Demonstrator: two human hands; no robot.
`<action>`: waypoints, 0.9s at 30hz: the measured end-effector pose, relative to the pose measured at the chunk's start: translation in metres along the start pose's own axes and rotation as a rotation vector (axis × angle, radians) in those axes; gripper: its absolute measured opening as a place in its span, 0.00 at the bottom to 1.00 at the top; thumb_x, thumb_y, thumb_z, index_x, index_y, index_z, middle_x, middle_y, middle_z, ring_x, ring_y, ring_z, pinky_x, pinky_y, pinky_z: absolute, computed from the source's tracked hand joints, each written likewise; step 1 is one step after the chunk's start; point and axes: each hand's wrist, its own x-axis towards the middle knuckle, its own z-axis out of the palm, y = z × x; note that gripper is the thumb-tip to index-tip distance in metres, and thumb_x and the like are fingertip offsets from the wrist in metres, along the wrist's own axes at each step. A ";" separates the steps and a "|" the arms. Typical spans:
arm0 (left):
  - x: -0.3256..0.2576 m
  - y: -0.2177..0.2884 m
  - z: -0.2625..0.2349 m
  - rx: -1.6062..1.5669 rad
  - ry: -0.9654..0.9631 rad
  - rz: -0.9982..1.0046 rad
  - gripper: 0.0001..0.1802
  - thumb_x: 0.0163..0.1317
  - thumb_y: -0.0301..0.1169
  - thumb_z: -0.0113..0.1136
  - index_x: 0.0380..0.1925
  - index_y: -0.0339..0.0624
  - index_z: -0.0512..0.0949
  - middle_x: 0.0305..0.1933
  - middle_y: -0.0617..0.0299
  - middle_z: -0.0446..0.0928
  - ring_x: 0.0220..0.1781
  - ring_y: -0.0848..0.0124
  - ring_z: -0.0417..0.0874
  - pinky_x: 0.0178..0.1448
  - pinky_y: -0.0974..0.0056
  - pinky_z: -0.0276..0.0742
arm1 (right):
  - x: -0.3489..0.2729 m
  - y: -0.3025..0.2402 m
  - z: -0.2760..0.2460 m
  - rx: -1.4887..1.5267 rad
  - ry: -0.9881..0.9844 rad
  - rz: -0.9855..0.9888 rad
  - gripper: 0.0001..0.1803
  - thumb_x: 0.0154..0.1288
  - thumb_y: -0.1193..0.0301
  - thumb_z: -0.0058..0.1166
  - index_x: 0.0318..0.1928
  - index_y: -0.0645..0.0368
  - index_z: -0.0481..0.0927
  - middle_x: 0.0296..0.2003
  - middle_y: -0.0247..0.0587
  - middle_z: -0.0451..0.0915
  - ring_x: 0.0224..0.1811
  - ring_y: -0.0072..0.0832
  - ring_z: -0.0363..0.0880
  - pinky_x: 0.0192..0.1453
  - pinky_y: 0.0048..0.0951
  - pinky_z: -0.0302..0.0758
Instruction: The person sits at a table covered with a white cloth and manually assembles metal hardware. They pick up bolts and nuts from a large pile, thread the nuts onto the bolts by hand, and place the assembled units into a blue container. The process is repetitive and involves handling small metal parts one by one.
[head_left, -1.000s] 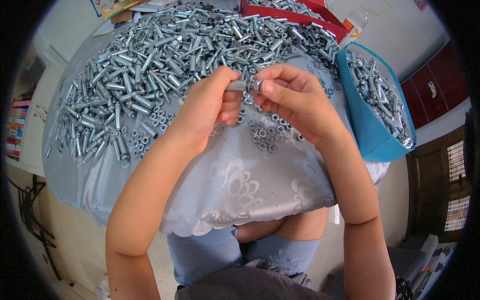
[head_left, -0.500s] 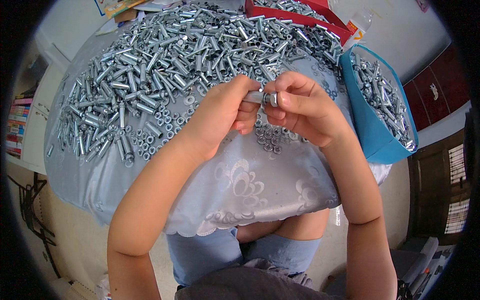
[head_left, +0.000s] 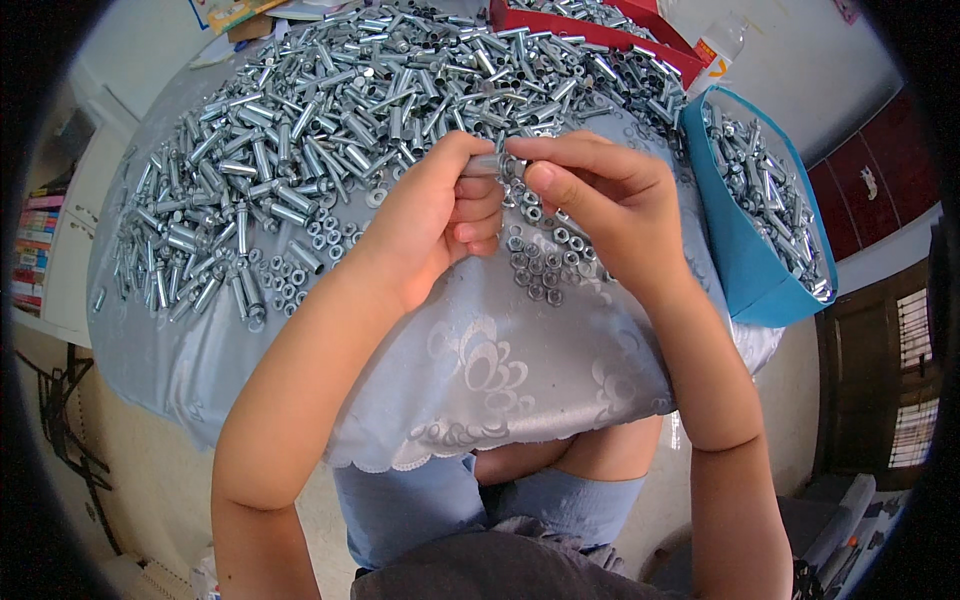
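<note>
Over the table's near part, my left hand (head_left: 425, 215) is closed around a silver sleeve anchor bolt (head_left: 484, 166), which lies roughly level and points right. A nut (head_left: 517, 168) sits at the bolt's right end. The thumb and forefinger of my right hand (head_left: 610, 190) pinch this nut from the right. My left fingers cover part of the sleeve. Below the hands, several loose nuts (head_left: 537, 265) lie grouped on the shiny grey tablecloth (head_left: 520, 400). More nuts and washers rest left of my left wrist.
A large heap of metal sleeves and bolts (head_left: 330, 110) spreads over the table's far and left parts. A blue fabric bin (head_left: 755, 275) full of bolts stands at the right. Behind are a red box (head_left: 600, 40) with metal parts and a plastic bottle (head_left: 718, 50).
Both hands have shifted slightly left and up with the bolt. My right forefinger has straightened over the nut, and its other fingers have moved away from the bolt.
</note>
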 end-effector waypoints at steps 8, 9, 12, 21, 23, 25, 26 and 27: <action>-0.001 0.002 0.000 -0.036 0.009 -0.032 0.22 0.60 0.42 0.40 0.10 0.54 0.49 0.11 0.72 0.51 0.14 0.78 0.54 0.21 0.71 0.55 | -0.001 0.005 0.000 -0.302 0.014 -0.260 0.15 0.50 0.77 0.58 0.42 0.57 0.80 0.29 0.35 0.77 0.29 0.19 0.73 0.33 0.19 0.70; -0.003 0.001 0.000 -0.043 0.002 -0.026 0.21 0.60 0.41 0.41 0.10 0.54 0.50 0.11 0.73 0.50 0.14 0.79 0.54 0.22 0.71 0.54 | -0.001 0.006 0.000 -0.314 0.028 -0.272 0.15 0.50 0.77 0.58 0.41 0.57 0.80 0.29 0.36 0.77 0.28 0.19 0.72 0.33 0.19 0.70; -0.003 0.003 0.000 -0.005 -0.009 -0.021 0.22 0.60 0.42 0.41 0.10 0.54 0.49 0.10 0.72 0.51 0.13 0.78 0.55 0.22 0.71 0.54 | 0.000 0.005 0.002 -0.347 0.071 -0.299 0.14 0.49 0.76 0.58 0.40 0.57 0.80 0.28 0.35 0.77 0.27 0.19 0.72 0.31 0.19 0.69; -0.006 0.003 0.008 0.067 0.130 -0.007 0.23 0.59 0.43 0.43 0.09 0.54 0.50 0.10 0.73 0.51 0.13 0.79 0.54 0.21 0.72 0.53 | -0.004 0.006 -0.002 -0.403 0.071 -0.217 0.15 0.47 0.69 0.62 0.38 0.57 0.78 0.27 0.32 0.74 0.27 0.18 0.71 0.27 0.19 0.63; -0.005 0.003 0.007 0.058 0.143 -0.004 0.22 0.58 0.43 0.44 0.10 0.54 0.50 0.10 0.73 0.51 0.13 0.79 0.53 0.21 0.72 0.52 | -0.003 0.004 -0.003 -0.414 0.082 -0.301 0.17 0.45 0.70 0.61 0.40 0.57 0.77 0.27 0.31 0.74 0.28 0.19 0.70 0.29 0.20 0.64; -0.003 0.002 0.005 0.065 0.131 0.000 0.22 0.58 0.42 0.45 0.10 0.54 0.50 0.11 0.73 0.51 0.13 0.79 0.53 0.21 0.71 0.52 | -0.001 0.003 -0.006 -0.459 0.111 -0.423 0.20 0.44 0.71 0.61 0.42 0.56 0.76 0.27 0.31 0.73 0.29 0.20 0.70 0.30 0.21 0.64; -0.002 0.002 0.005 0.061 0.141 0.009 0.22 0.58 0.42 0.46 0.10 0.54 0.50 0.11 0.73 0.50 0.13 0.78 0.53 0.21 0.71 0.52 | -0.001 0.000 -0.007 -0.505 0.107 -0.434 0.18 0.44 0.74 0.58 0.40 0.56 0.77 0.28 0.32 0.73 0.31 0.21 0.70 0.31 0.21 0.64; -0.002 0.002 0.004 0.059 0.141 0.010 0.22 0.58 0.42 0.46 0.10 0.54 0.50 0.11 0.73 0.50 0.13 0.79 0.53 0.21 0.71 0.52 | 0.000 -0.001 -0.006 -0.526 0.102 -0.439 0.17 0.43 0.74 0.58 0.39 0.56 0.77 0.28 0.32 0.73 0.31 0.22 0.70 0.31 0.21 0.64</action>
